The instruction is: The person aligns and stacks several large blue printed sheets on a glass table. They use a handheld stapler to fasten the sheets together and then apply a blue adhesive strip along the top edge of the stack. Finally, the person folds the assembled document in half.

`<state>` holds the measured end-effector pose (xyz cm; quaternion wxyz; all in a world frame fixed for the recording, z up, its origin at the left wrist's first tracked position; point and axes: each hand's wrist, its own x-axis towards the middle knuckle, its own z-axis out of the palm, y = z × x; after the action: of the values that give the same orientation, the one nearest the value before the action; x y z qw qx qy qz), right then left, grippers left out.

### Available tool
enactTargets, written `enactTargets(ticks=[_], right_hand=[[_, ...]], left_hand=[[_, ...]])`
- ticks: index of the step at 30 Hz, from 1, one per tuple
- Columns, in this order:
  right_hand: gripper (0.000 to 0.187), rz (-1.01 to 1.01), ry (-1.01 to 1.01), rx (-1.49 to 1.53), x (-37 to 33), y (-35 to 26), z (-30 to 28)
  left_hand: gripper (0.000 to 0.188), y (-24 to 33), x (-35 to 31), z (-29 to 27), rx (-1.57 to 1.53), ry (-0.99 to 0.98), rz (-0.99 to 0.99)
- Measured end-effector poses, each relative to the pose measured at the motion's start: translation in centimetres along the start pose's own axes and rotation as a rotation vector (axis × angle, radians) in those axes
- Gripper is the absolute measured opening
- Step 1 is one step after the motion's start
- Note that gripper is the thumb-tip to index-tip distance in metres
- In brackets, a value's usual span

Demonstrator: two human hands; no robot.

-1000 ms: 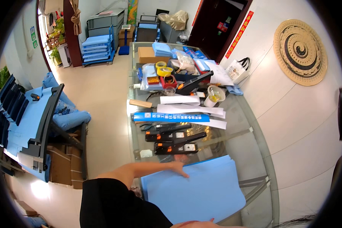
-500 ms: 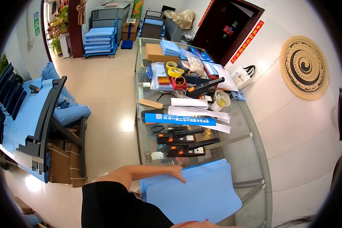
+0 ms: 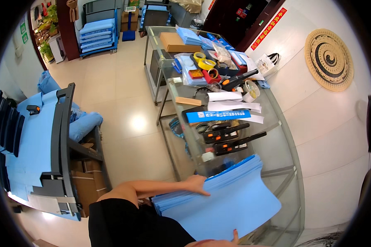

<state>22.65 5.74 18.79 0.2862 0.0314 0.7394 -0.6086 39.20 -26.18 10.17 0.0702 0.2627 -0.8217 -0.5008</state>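
Note:
A thick stack of light blue sheets lies over the near end of the glass table, its layered edges fanned along the left far side. My left hand grips that far left edge, thumb on top and the other fingers mostly hidden behind it. At the near edge of the stack, a digit of my right hand shows against the top sheet; the rest of that hand is hidden below the sheets. The top sheet bends down toward its right side.
Beyond the stack on the glass table lie black handheld devices, a blue printed strip, white paper strips, yellow tape rolls and a cardboard box. Left stands a dark-framed stand with blue sheets.
The view has shifted, so the table's contents sit farther right and higher. The stack's far right corner has tilted up and its sheet curves more. More of my right hand shows at the near edge.

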Motion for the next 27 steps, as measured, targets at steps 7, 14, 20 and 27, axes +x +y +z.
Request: enactTargets(ticks=[7,14,20,27], right_hand=[[0.054,-0.17,-0.006,0.071,-12.6,-0.6,4.5],[0.06,-0.404,-0.191,0.119,-17.0,-3.8,14.2],[0.065,-0.49,-0.409,0.062,-13.6,-6.8,27.0],[0.055,-0.413,-0.752,-0.004,-5.2,-10.6,49.3]], left_hand=[[0.071,0.9,-12.2,-9.5,-0.065,0.177,0.11],[0.071,-2.4,-20.2,-18.0,-0.134,0.432,0.022],[0.069,-7.7,-22.9,-24.8,-0.259,0.704,-0.05],[0.069,-15.2,-21.5,-35.7,-0.32,0.944,-0.267]])
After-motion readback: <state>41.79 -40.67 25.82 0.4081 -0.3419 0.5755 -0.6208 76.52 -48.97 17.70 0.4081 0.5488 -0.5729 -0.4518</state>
